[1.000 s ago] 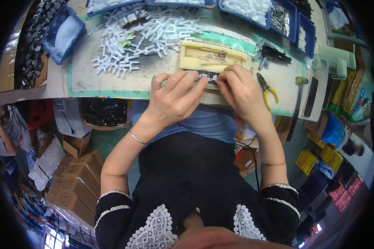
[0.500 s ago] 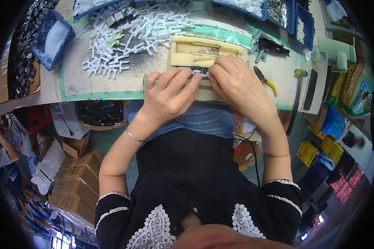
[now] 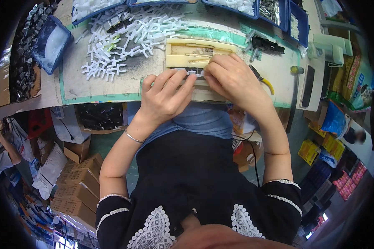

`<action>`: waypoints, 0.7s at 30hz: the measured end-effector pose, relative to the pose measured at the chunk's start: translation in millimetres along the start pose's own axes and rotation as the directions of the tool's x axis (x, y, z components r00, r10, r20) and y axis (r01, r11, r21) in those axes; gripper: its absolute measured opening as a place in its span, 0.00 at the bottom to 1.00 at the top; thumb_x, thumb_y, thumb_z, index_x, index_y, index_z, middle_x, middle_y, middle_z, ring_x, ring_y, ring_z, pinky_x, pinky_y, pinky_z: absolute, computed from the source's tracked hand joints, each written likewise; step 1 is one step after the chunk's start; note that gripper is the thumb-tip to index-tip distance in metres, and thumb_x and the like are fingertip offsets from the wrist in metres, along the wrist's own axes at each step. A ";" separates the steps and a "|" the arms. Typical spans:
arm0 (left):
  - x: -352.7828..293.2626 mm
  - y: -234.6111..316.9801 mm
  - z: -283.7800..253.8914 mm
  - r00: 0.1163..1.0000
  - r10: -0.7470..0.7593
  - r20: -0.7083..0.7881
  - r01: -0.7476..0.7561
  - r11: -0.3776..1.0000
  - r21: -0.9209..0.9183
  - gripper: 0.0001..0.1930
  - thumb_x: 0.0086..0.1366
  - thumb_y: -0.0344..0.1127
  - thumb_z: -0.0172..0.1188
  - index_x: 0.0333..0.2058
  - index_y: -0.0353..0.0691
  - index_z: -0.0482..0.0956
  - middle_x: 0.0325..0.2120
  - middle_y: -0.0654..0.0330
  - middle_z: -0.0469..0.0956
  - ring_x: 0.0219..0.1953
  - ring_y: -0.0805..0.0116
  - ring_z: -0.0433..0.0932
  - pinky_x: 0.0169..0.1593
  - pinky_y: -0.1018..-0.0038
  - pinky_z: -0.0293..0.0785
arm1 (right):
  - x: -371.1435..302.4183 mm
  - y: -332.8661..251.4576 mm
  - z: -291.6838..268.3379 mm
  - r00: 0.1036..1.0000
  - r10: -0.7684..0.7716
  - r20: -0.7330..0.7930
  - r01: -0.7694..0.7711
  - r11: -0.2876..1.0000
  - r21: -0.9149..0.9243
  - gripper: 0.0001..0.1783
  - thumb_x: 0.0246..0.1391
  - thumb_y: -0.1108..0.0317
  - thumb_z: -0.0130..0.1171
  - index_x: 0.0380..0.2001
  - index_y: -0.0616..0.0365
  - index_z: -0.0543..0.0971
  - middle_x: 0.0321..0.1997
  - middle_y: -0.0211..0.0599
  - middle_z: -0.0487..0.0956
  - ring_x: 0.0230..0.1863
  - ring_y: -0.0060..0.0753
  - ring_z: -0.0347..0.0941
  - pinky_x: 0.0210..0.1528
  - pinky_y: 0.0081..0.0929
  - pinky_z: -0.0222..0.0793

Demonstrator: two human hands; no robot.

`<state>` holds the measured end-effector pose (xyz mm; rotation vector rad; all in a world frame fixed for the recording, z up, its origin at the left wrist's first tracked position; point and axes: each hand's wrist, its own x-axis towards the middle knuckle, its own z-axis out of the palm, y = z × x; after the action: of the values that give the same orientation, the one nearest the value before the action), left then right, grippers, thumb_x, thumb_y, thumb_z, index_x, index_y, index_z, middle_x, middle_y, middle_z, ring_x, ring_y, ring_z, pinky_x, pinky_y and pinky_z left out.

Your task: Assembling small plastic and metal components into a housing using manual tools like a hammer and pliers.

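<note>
A small black part with a white plastic piece on it [image 3: 194, 72] lies between my hands at the near edge of a cream-coloured block fixture [image 3: 183, 62]. My left hand [image 3: 166, 93] has its fingers curled, with thumb and fingertips pressed on the left end of that part. My right hand [image 3: 230, 79] pinches at the right end, and its fingers hide what the tips hold. Beyond the left hand lies a heap of white forked plastic pieces [image 3: 139, 35].
Blue bins of small parts [image 3: 274, 8] line the far edge. A blue tray [image 3: 52, 43] and black metallic pieces [image 3: 27, 54] sit at left. Yellow-handled pliers [image 3: 265, 81], a black assembly [image 3: 268, 45] and a rod-like tool [image 3: 297, 85] lie at right. Another person [image 3: 6, 145] is at far left.
The view has shifted slightly, and the bench things appear a little further left. Both hands stay at the black part, with hardly any change in their grip.
</note>
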<state>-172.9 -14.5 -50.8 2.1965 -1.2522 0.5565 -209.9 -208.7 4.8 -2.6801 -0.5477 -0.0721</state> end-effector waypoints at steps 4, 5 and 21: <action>-0.1 -0.4 0.1 1.000 0.002 -0.004 -0.002 1.000 0.002 0.14 0.47 0.36 0.62 0.36 0.46 0.78 0.36 0.68 0.74 0.37 0.74 0.72 0.42 0.73 0.56 | 3.7 -1.2 -3.5 0.998 -0.027 0.049 0.031 0.997 -0.074 0.04 0.43 0.73 0.54 0.22 0.60 0.70 0.26 0.35 0.67 0.32 0.33 0.69 0.39 0.26 0.62; 0.0 -0.4 0.4 1.000 0.003 -0.005 -0.003 1.000 0.002 0.14 0.47 0.36 0.62 0.36 0.46 0.78 0.36 0.68 0.74 0.37 0.74 0.72 0.42 0.73 0.56 | 4.4 -1.9 -5.9 0.996 -0.032 0.080 0.040 0.994 -0.097 0.03 0.43 0.73 0.54 0.22 0.60 0.70 0.26 0.35 0.68 0.32 0.33 0.69 0.39 0.26 0.62; -1.2 -0.5 1.9 1.000 0.002 0.005 -0.002 1.000 0.000 0.15 0.47 0.36 0.62 0.37 0.46 0.78 0.36 0.68 0.74 0.38 0.74 0.71 0.42 0.73 0.57 | 11.1 -4.8 -20.3 0.971 -0.031 0.238 0.057 0.993 -0.103 0.03 0.41 0.73 0.53 0.23 0.60 0.73 0.27 0.36 0.70 0.34 0.34 0.70 0.39 0.28 0.63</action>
<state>-172.9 -14.7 -53.1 2.1977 -1.2569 0.5522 -201.0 -208.6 26.7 -2.8022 -0.6942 0.2132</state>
